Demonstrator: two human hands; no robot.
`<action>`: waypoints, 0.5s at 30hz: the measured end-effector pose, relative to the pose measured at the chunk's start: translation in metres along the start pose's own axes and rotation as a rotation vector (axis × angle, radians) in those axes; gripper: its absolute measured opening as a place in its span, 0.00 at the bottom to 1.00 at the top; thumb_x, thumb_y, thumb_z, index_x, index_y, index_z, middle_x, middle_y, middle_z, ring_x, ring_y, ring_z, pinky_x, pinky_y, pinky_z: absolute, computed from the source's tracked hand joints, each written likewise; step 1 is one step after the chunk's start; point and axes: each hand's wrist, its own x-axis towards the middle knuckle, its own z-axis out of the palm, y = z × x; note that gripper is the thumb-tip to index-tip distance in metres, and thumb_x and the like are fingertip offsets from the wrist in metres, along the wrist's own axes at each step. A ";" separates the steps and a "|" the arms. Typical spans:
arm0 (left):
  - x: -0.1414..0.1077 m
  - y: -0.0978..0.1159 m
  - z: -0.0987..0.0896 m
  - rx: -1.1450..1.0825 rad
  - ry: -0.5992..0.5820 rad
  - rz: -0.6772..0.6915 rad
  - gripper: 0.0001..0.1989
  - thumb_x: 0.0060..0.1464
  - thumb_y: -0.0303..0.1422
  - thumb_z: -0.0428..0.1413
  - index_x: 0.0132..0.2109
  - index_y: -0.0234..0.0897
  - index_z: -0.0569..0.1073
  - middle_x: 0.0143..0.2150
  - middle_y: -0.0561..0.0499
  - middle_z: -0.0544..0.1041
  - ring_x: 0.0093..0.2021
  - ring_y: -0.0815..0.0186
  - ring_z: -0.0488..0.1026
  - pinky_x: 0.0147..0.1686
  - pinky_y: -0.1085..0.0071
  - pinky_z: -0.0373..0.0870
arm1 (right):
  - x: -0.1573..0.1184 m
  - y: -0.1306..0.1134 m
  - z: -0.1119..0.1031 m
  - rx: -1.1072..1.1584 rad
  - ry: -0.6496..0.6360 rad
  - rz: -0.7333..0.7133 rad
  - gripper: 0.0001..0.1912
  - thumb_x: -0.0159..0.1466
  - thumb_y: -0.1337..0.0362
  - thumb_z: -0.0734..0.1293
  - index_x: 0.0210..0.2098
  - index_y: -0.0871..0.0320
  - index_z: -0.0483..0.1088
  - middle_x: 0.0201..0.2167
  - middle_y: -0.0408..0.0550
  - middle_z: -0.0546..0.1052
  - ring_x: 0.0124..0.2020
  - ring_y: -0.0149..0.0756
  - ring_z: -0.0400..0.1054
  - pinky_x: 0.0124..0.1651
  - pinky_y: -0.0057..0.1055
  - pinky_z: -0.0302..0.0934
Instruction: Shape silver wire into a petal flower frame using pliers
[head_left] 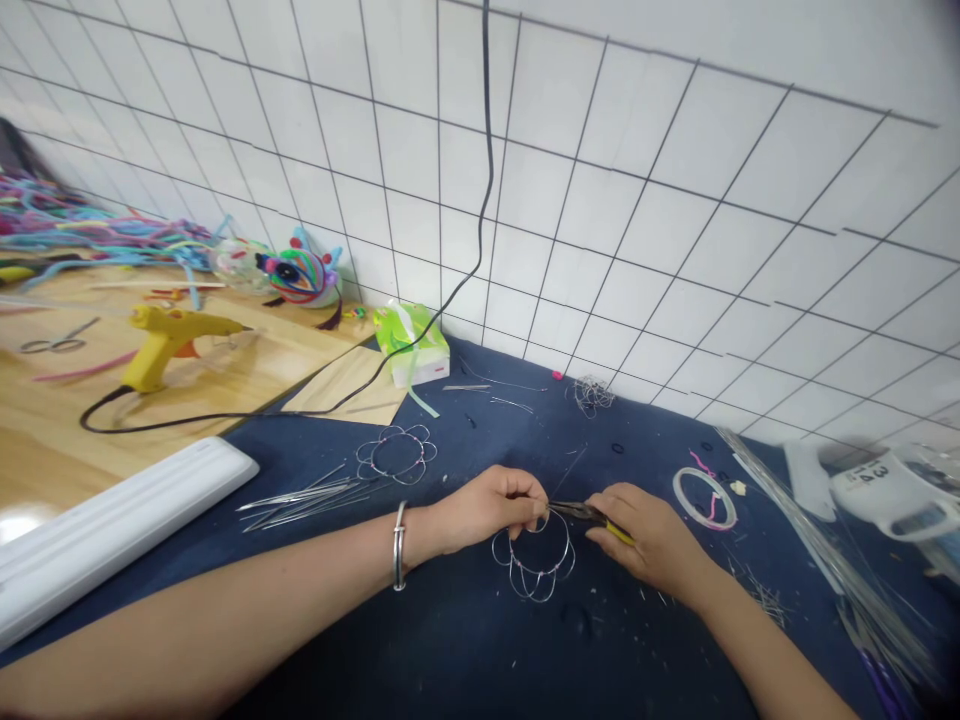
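My left hand [504, 505] pinches the upper left edge of a wire flower ring [537, 570], a round loop with petal-shaped wire loops and small pinkish joints. In my right hand [649, 535] is a pair of pliers [576, 511] with yellow handles. Its jaws point left and meet the wire right beside my left fingertips. Whether the jaws are fully closed is too small to tell. Another wire flower ring [397, 455] lies flat on the dark blue mat [450, 640], beyond my left forearm. Close to it rests a bundle of straight wires [307, 498].
A yellow glue gun [169, 345] and scissors [61, 340] lie on the wooden board at left; a black cord crosses to the wall. Around the mat are a tissue pack [412, 345], tangled wire [592, 396], a tape roll [705, 498], long wires [810, 520] and a white cup [896, 490].
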 end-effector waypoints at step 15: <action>-0.001 0.000 -0.002 0.017 -0.049 0.003 0.06 0.51 0.31 0.52 0.30 0.33 0.70 0.27 0.53 0.69 0.23 0.75 0.62 0.24 0.77 0.60 | 0.001 -0.002 -0.002 -0.001 0.026 -0.025 0.14 0.61 0.59 0.60 0.44 0.57 0.66 0.36 0.52 0.71 0.38 0.36 0.65 0.39 0.34 0.63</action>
